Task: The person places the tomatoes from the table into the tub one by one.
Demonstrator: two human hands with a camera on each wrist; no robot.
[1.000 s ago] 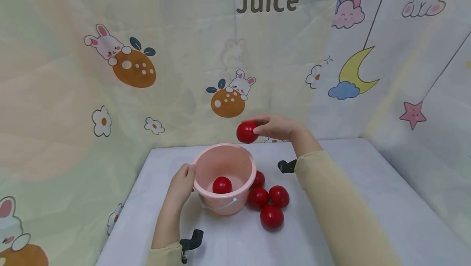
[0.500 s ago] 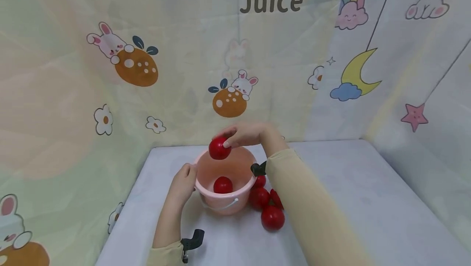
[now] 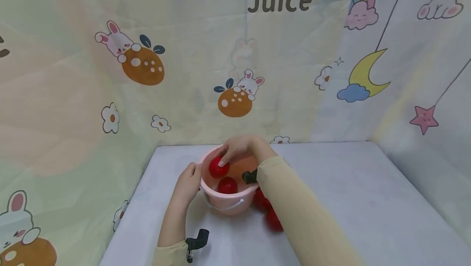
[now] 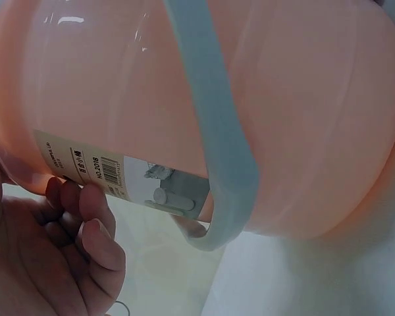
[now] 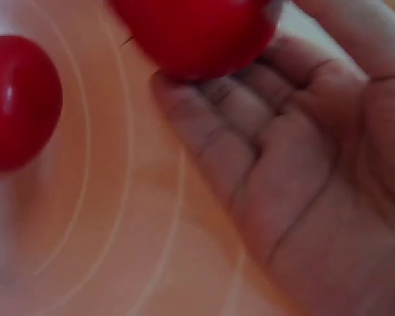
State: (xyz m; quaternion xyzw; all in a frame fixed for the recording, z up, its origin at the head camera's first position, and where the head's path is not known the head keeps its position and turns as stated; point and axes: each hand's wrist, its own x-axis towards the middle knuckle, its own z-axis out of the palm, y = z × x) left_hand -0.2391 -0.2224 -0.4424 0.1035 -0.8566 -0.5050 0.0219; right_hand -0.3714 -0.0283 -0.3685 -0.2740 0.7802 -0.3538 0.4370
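A pink bucket (image 3: 225, 205) with a pale handle (image 4: 217, 112) stands on the table, its mouth tilted toward me. My left hand (image 3: 187, 183) grips the bucket's left rim; the left wrist view shows its fingers (image 4: 95, 207) curled at the rim beside a printed label (image 4: 112, 172). Inside the bucket's mouth, my right hand (image 3: 238, 149) holds a smooth, round red fruit (image 3: 218, 168) between thumb and fingers. Another red fruit (image 3: 227, 185) lies on the bucket's bottom, apart from the held one, also seen in the right wrist view as a red fruit (image 5: 20, 102).
To the bucket's right, more red fruits (image 3: 273, 220) lie on the white table (image 3: 349, 192), partly hidden by my right sleeve (image 3: 294, 204). A printed cloth (image 3: 184, 74) hangs behind the table. Black wrist mounts (image 3: 198, 239) stick out from both forearms.
My right hand has carried the red fruit leftward from behind the bucket's right rim, then down into its mouth. The left hand keeps its grip on the rim. The head view has shifted slightly left.
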